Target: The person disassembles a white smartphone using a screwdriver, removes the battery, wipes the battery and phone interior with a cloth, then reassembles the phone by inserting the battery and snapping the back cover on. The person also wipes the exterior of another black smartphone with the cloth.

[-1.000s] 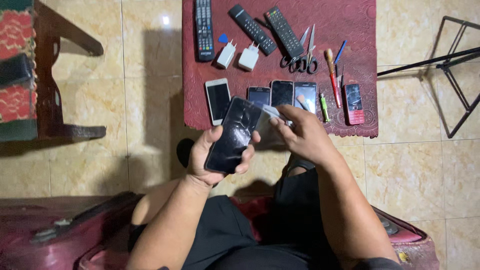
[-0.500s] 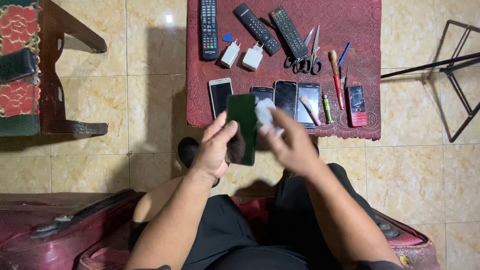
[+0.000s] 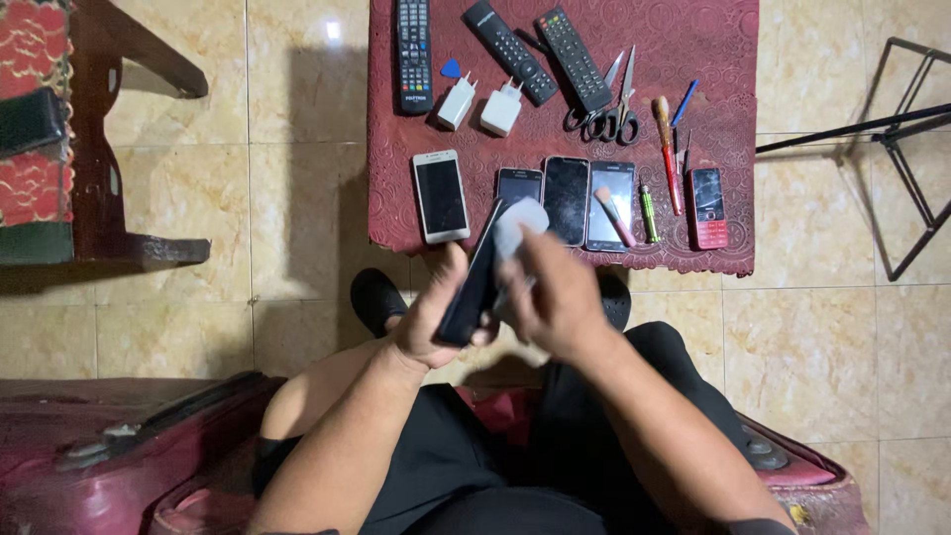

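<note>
1. Phone (image 3: 474, 287) stands edge-on, gripped in the left hand (image 3: 436, 317), above the cloth's (image 3: 555, 109) near edge.
2. Right hand (image 3: 555, 297) closes around a pale cloth pad (image 3: 520, 226), pressing it on the phone.
3. Other phones (image 3: 567, 198) lie just beyond.

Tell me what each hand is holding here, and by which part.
The left hand holds a dark phone by its lower end, turned edge-on. The right hand presses a pale cloth against the phone's upper part.
</note>
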